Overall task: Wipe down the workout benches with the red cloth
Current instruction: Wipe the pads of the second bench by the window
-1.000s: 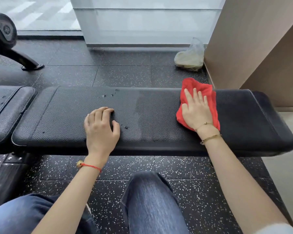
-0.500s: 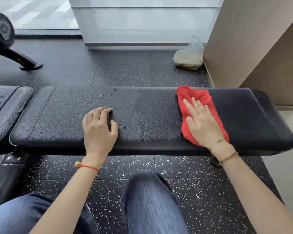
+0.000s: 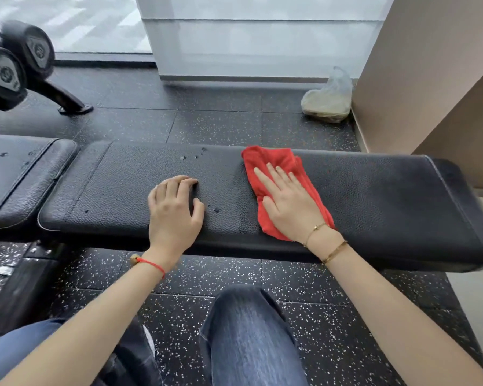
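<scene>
Speckled rubber floor (image 3: 221, 126), black bench pad (image 3: 374, 196) across it. Your right hand (image 3: 290, 207) flat, fingers straight, pressing red cloth (image 3: 271, 160) mid-pad. Left hand (image 3: 173, 210) braces, fingers curled, gripping nothing. Risk: droplets (image 3: 215, 209) beside it get missed.

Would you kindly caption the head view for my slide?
Right hand presses the red cloth flat on the black bench; left hand rests beside it.

Red string bracelet (image 3: 151, 263) on left wrist; two gold chains (image 3: 325, 240) on right; blue jeans (image 3: 248, 338).
</scene>
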Demonstrator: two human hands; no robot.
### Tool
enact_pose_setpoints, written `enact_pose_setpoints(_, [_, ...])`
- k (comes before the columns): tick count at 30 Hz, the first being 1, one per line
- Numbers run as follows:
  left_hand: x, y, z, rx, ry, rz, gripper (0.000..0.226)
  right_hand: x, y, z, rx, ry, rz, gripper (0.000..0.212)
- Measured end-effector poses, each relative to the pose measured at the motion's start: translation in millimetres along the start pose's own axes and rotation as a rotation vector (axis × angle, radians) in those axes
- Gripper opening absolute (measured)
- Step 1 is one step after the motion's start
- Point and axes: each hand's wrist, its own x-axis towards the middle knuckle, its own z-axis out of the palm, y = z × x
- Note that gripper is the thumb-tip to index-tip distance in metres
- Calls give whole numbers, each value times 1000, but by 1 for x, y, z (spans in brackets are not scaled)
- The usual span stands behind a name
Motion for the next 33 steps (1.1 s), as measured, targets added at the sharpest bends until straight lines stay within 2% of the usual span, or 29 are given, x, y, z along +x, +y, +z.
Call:
enact_pose_setpoints(5, [9,-2,-7,88,-110,55,42,29,-4,-1,-6,4,118,60])
enact_pose_setpoints(8, [17,-14,-12,115,-166,155,40,42,-10,4,3,19,173,59])
enact_pose_setpoints(14, [23,-61,-27,47,-110,238,40,45,-11,4,31,11,199,58])
enact_pose_setpoints(20, [19,-90,-27,27,-108,261,47,33,-41,12,55,41,199,56])
enact_pose_setpoints(24, [21,-101,-24,-19,-69,248,50,38,-72,18,49,34,194,56])
enact_pose_setpoints(28, [21,-103,-19,-44,-78,257,44,36,-105,27,24,15,113,57])
enact_pose_setpoints(33, [20,-104,-18,-34,-86,240,40,11,-97,19,21,4,113,57])
